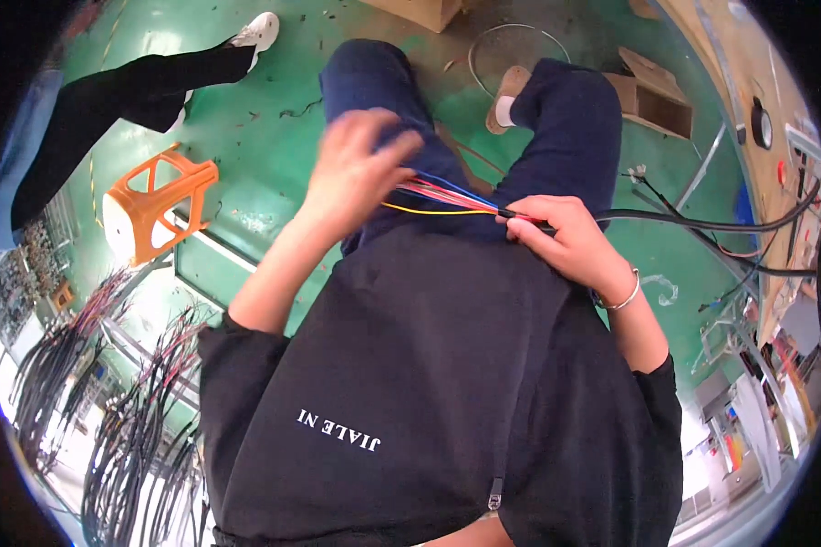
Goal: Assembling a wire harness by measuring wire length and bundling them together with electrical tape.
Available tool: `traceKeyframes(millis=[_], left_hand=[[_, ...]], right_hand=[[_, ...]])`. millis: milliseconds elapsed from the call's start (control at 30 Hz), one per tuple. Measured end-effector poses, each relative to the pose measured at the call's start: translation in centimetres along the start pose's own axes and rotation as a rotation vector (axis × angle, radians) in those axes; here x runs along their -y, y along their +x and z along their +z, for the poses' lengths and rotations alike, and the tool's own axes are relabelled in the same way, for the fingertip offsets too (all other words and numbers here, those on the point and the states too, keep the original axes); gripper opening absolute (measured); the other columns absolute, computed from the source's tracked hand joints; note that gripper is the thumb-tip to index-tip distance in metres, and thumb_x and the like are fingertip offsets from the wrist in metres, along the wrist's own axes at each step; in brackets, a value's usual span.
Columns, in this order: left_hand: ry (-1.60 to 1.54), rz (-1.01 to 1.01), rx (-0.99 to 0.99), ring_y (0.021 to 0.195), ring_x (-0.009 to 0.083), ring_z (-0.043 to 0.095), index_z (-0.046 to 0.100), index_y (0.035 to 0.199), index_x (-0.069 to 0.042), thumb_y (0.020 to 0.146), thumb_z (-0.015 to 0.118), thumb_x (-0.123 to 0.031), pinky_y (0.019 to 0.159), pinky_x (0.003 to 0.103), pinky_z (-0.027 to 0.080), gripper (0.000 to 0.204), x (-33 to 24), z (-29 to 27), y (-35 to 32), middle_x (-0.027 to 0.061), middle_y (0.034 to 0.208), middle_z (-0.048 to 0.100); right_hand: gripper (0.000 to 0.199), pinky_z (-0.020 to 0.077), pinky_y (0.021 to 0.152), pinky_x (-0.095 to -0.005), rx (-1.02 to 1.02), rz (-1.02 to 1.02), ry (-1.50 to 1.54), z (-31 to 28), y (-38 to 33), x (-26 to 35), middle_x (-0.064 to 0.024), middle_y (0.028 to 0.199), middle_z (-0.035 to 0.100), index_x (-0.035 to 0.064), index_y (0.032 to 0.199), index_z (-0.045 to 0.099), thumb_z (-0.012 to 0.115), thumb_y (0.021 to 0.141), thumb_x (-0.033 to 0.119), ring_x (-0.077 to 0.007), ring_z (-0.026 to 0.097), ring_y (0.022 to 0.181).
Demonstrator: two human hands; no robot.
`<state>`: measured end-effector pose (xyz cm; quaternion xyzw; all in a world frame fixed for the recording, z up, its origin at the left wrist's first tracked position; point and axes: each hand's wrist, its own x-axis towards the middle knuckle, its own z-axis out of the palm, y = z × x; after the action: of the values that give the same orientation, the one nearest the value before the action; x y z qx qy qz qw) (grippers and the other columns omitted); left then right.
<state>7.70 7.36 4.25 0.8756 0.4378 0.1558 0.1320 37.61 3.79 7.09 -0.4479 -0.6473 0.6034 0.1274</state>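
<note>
A person's right hand (566, 237) has its grip closed around a black cable (648, 216) near the end of its jacket, above dark blue trousers (561, 123). Coloured wires (452, 195) in red, pink and blue emerge there and run toward the left hand (360, 169); a yellow wire (433, 212) bows below the others. Motion blur veils the left fingers, and whether that grip is closed on the wires cannot be told.

Handling them well would seem to call for a firm hold close to the jacket's end, a light, even pull that keeps strands from crossing, and the yellow wire brought in line with the rest.

Farther out, an open cardboard box (659, 98) stands on the green floor (255, 169), its shadowed contents unreadable. A second carton (420, 9) is cut off by the top edge, its inside hidden. The cable curves right toward a wooden desk (734, 87); an orange stool (169, 205) stands at left.
</note>
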Motion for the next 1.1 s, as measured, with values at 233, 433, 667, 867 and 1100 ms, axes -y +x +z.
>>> traceKeyframes(millis=[233,433,667,867,1100], left_hand=[[-0.967,-1.046,0.007,0.085,0.0131,0.061,0.068,0.097,-0.001,0.099,0.06,-0.035,0.074,0.028,0.046,0.035,-5.2,2.0,-10.5,0.0063,0.092,0.069],[-2.452,-0.807,-0.315,0.117,0.0297,0.062,0.042,0.144,-0.004,0.103,0.051,-0.034,0.102,0.045,0.048,0.052,-5.1,2.6,-0.7,0.0156,0.12,0.067],[-2.26,-0.716,-0.708,0.088,0.0225,0.061,0.055,0.108,-0.003,0.105,0.048,-0.027,0.089,0.041,0.051,0.025,-2.6,0.6,0.9,0.0081,0.088,0.062],[-1.661,-0.717,-0.51,0.089,0.0157,0.065,0.06,0.113,-0.002,0.103,0.053,-0.02,0.08,0.032,0.051,0.021,-0.6,-2.7,0.7,0.0103,0.098,0.07],[-1.673,-0.642,-0.589,0.092,0.0191,0.069,0.059,0.12,-0.001,0.101,0.057,-0.018,0.08,0.031,0.055,0.025,-1.4,-4.8,1.3,0.0126,0.101,0.071]], right_hand=[[0.016,0.0471,0.061,-0.0277,-0.07,0.019,0.003,0.5,3.1,2.2,-0.0057,0.076,0.062,-0.0024,0.103,0.064,0.057,0.097,0.01,-0.0122,0.058,0.065],[0.013,0.0494,0.072,-0.0305,-0.046,-0.083,-0.126,1.3,2.8,3.1,-0.0118,0.086,0.063,-0.0019,0.103,0.062,0.056,0.098,0.009,-0.0234,0.064,0.078],[0.012,0.045,0.062,-0.0299,-0.103,-0.025,-0.076,1.6,-0.1,1.9,-0.0083,0.077,0.061,0.0012,0.099,0.06,0.053,0.1,0.011,-0.0209,0.058,0.068],[0.014,0.0391,0.058,-0.0234,-0.17,0.004,-0.017,1.2,-1.7,1.0,0.0004,0.072,0.056,0.0006,0.097,0.061,0.053,0.1,0.012,-0.0079,0.049,0.063],[0.017,0.0406,0.06,-0.0226,-0.187,-0.031,0.006,1.2,-1.5,0.2,-0.0001,0.079,0.06,-0.001,0.098,0.062,0.054,0.1,0.013,-0.0064,0.049,0.065]])
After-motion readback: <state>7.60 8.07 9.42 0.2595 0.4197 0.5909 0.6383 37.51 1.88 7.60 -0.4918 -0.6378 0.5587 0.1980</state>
